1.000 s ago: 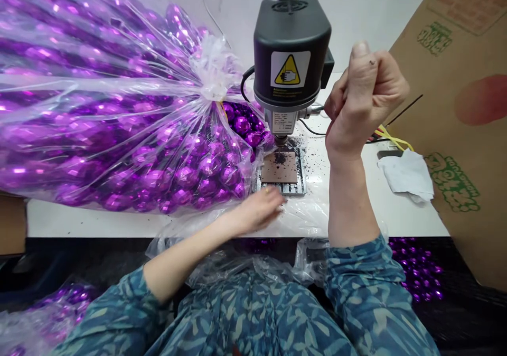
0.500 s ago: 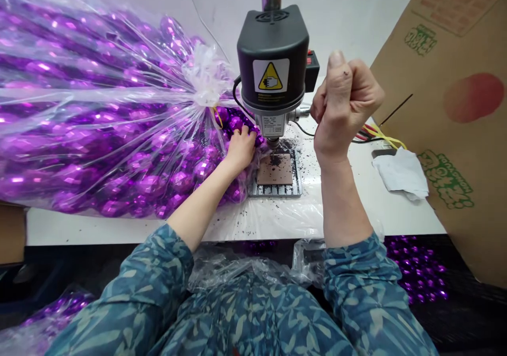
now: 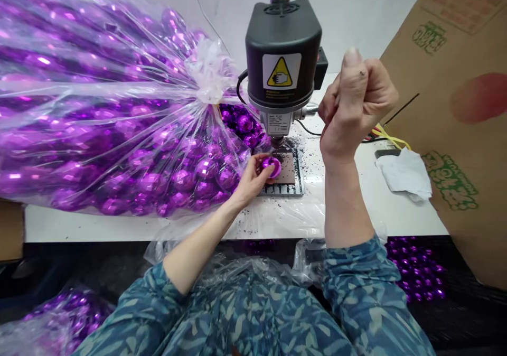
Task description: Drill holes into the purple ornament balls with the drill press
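Observation:
Between the thumb and fingers of my left hand (image 3: 251,179) is a shiny purple faceted ball (image 3: 271,169), partly covered by the fingers. It sits over the brown board (image 3: 285,170) on the slotted metal base (image 3: 291,189), just below the chuck of the bench drill press (image 3: 283,55). My right hand (image 3: 354,108) is raised beside the machine, wrapped in a fist around its feed handle (image 3: 311,110); the grip itself is hidden in the fingers. Loose purple balls (image 3: 242,122) spill from the neck of a clear plastic bag (image 3: 209,73).
The bulging bag covers the left of the white table (image 3: 103,228). A cardboard box (image 3: 467,134) rises at the right, near a white cloth (image 3: 407,174) and yellow cables (image 3: 386,134). Dark shavings (image 3: 311,158) lie around the base. More purple balls (image 3: 415,269) are below the table edge.
My left hand has moved right and toward me from the loose balls at the bag, bringing one purple ball onto the board. My right hand stays on the handle. The view has shifted slightly.

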### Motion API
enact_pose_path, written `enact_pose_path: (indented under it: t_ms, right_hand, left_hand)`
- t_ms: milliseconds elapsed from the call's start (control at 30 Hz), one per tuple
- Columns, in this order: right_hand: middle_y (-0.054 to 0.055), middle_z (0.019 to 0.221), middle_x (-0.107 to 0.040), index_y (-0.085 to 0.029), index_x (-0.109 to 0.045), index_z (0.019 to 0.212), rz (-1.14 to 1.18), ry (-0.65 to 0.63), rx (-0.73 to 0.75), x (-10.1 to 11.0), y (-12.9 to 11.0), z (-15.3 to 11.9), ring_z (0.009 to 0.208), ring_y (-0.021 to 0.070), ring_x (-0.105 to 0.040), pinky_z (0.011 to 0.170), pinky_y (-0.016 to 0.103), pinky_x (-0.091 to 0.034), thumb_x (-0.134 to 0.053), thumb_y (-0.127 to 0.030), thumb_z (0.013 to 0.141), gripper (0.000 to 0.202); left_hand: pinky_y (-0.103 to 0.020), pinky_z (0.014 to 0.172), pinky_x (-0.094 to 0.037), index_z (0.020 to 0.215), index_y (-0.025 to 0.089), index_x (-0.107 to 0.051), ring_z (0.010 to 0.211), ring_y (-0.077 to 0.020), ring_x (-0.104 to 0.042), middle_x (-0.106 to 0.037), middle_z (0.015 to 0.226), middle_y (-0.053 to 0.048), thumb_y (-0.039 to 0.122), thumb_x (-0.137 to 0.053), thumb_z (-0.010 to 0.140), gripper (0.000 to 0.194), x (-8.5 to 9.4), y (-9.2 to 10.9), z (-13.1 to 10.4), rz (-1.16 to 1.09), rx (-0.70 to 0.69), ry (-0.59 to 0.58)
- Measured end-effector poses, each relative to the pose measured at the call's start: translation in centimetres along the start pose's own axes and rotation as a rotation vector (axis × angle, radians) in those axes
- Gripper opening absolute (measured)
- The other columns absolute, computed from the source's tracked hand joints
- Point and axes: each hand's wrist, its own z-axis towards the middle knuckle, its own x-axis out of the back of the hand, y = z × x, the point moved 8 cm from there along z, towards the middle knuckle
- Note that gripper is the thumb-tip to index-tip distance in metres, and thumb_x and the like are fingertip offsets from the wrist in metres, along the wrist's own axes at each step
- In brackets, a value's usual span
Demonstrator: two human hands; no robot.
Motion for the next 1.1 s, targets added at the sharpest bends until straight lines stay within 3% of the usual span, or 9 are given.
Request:
enact_pose_path:
  t_ms: [133,233,400,533,800,933,1100]
  right_hand:
    - [-0.01,0.042,-0.029,-0.021,-0.026,0.057,-0.002,0.0,0.026,0.1,0.0,0.0,0.035,0.0007,-0.027,0.039,0.021,-0.022,-0.064,-0.056,0.084,0.058]
    - [-0.01,0.043,-0.028,-0.022,-0.024,0.058,-0.046,0.007,0.015,0.2,0.1,-0.1,0.035,0.0011,-0.026,0.04,0.022,-0.023,-0.059,-0.063,0.084,0.06]
    - [-0.008,0.047,-0.025,-0.023,-0.021,0.061,-0.123,-0.002,-0.059,0.1,0.5,-0.2,0.039,0.0028,-0.027,0.045,0.025,-0.027,-0.049,-0.077,0.082,0.064]
    - [-0.008,0.044,-0.026,-0.024,-0.021,0.06,-0.116,0.024,0.003,0.1,-0.1,-0.2,0.037,0.0027,-0.024,0.042,0.026,-0.024,-0.048,-0.078,0.081,0.064]
    - [-0.009,0.046,-0.024,-0.023,-0.021,0.062,-0.13,0.013,0.0,0.2,0.4,-0.3,0.038,0.0014,-0.023,0.042,0.023,-0.025,-0.045,-0.079,0.081,0.064]
    - [-0.008,0.048,-0.024,-0.024,-0.02,0.063,-0.163,-0.008,-0.048,0.2,1.0,-0.3,0.04,0.0025,-0.025,0.044,0.025,-0.028,-0.042,-0.082,0.08,0.064]
    - [-0.01,0.044,-0.024,-0.024,-0.021,0.061,-0.087,0.007,0.058,0.1,0.0,-0.1,0.036,0.0025,-0.023,0.04,0.026,-0.022,-0.048,-0.074,0.083,0.062]
  left_hand:
    - [-0.025,0.062,-0.057,0.125,0.022,-0.054,0.064,-0.0106,-0.065,-0.07,0.096,-0.003,0.04,-0.056,0.1,0.032,0.7,-1.9,1.2,-0.066,0.129,0.076]
    - [-0.023,0.058,-0.054,0.13,0.022,-0.053,0.061,-0.0105,-0.065,-0.069,0.087,-0.001,0.04,-0.055,0.101,0.034,0.9,-2.6,1.9,-0.11,0.154,0.037]
    - [-0.021,0.055,-0.052,0.129,0.022,-0.055,0.061,-0.0092,-0.064,-0.069,0.092,-0.002,0.052,-0.066,0.093,0.048,1.2,-3.0,2.7,-0.035,0.057,0.041]
    - [-0.021,0.051,-0.05,0.126,0.021,-0.059,0.058,-0.0083,-0.061,-0.069,0.099,-0.004,0.046,-0.076,0.086,0.05,1.2,-3.2,3.2,0.084,-0.021,0.088]
    - [-0.033,0.086,-0.057,0.118,0.019,-0.065,0.1,-0.0198,-0.067,-0.069,0.117,-0.01,0.031,-0.083,0.077,0.047,0.7,-2.1,3.5,0.296,-0.236,0.109]
    - [-0.036,0.088,-0.057,0.117,0.017,-0.064,0.102,-0.0223,-0.066,-0.068,0.112,-0.01,0.033,-0.085,0.074,0.05,-0.1,-2.1,3.4,0.356,-0.274,0.09]
    - [-0.035,0.089,-0.057,0.119,0.019,-0.064,0.102,-0.0213,-0.066,-0.066,0.111,-0.008,0.03,-0.083,0.078,0.047,-0.7,-1.9,3.1,0.381,-0.337,0.091]
